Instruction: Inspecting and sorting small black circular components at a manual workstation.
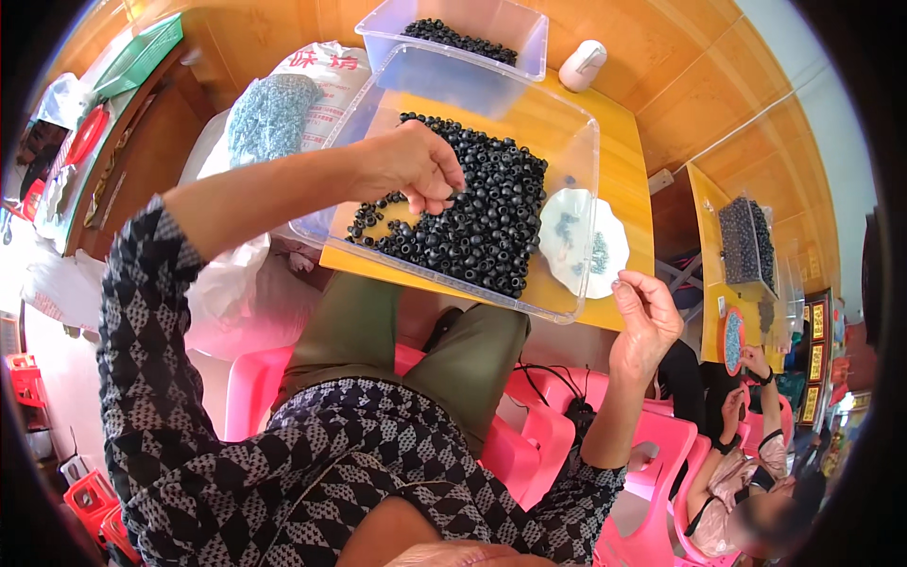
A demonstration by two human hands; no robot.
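A see-through plastic bin [588, 170] full of shiny black pieces like large beads [491, 208] rests at the table's front edge. Over these pieces, my left hand [413, 168] is closed with its fingertips pinched together; whatever they grip is too small to name. Right of the bin lies a white scalloped plate [612, 227] with small blue-green bits [599, 253] on it, partly seen through the bin's wall. Just off the plate's near edge, my right hand [647, 317] is raised, thumb and forefinger pressed together. I cannot make out anything between them.
Behind stands a second bin [529, 42] of black pieces, beside a white bottle-like object [583, 64]. A bag of blue-grey bits [272, 118] sits on white sacks at left. Pink chairs [543, 444] surround me. At far right another person [746, 491] works by another table [710, 321].
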